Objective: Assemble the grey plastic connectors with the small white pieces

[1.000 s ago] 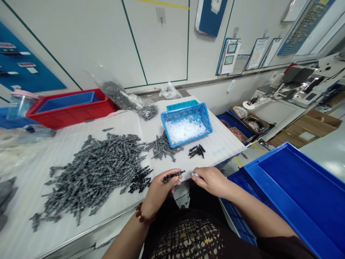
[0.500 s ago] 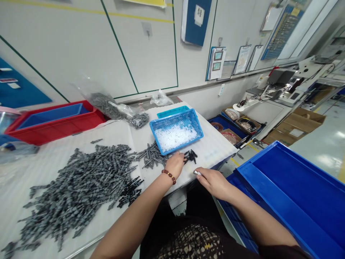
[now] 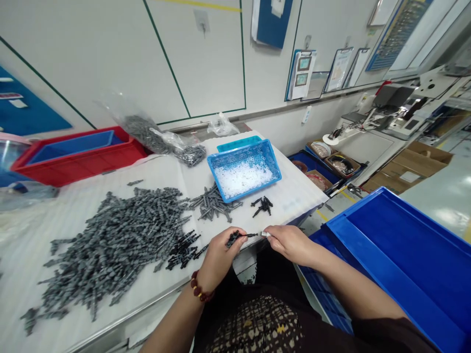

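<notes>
Near the front edge of the table, my left hand (image 3: 221,250) is closed round a slim black ribbed part (image 3: 235,238), whose thin tip points right. My right hand (image 3: 290,243) pinches a short white and silver cylindrical piece (image 3: 264,234), its end close to that tip; I cannot tell whether they touch. Just beyond lie several loose black parts (image 3: 263,206). A blue bin (image 3: 245,192) of small white rings stands behind, tilted, beside a small pile of grey parts (image 3: 214,205). At left spreads a large heap of grey ribbed parts (image 3: 121,240), with black ones (image 3: 183,249) at its edge.
A red bin (image 3: 77,166) with a blue one inside stands at the back left. Clear bags of grey parts (image 3: 143,135) lean by the wall. A teal tray (image 3: 239,144) sits behind the blue bin. Large blue trays (image 3: 397,264) are stacked at my right.
My left hand has drawn back from the loose black parts toward me, now with a black part in it. My right hand has stayed near the table edge with the white and silver piece.
</notes>
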Motion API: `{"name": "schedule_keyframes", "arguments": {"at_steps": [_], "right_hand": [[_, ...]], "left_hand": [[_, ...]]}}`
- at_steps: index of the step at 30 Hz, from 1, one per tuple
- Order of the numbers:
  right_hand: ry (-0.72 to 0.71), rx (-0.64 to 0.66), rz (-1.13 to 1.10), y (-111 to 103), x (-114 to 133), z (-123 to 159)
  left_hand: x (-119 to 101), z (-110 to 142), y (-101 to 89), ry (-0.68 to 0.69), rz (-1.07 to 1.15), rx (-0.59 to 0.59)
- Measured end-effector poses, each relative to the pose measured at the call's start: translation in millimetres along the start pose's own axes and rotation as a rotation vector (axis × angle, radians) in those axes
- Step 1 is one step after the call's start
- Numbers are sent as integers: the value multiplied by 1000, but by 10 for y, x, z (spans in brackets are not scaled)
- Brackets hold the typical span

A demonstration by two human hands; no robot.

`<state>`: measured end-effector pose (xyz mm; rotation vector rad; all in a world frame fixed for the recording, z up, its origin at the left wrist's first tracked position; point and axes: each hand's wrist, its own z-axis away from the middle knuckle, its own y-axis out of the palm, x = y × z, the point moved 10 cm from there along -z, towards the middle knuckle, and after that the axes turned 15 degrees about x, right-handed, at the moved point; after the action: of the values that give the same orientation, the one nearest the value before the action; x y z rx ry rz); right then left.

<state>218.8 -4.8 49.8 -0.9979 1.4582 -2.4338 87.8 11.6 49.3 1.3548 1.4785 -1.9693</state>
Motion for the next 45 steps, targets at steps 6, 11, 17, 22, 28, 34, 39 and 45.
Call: {"name": "schedule_keyframes", "arguments": {"at_steps": [6, 11, 17, 22, 28, 34, 39, 45], "right_hand": [[-29, 75, 107, 96, 188, -55], [-31, 107, 144, 127, 279, -74], [-45, 110, 157, 170, 341, -103], [19, 95, 200, 170, 297, -116], [-72, 92, 137, 151, 320, -77], [-115, 123, 89, 178, 313, -53], [-82, 121, 118, 203, 288, -67], [-24, 86, 182, 185, 277, -73]], "left_hand": [[-107, 124, 62, 138, -98, 19], [-82, 145, 82, 121, -53, 85], [-96, 157, 142, 97, -21, 124], [-119, 180, 164, 114, -54, 130], [-153, 196, 117, 207, -80, 75], [-195, 205, 116, 228, -89, 88], [-170, 213, 119, 185, -85, 96], [-219, 237, 135, 202, -84, 110]]}}
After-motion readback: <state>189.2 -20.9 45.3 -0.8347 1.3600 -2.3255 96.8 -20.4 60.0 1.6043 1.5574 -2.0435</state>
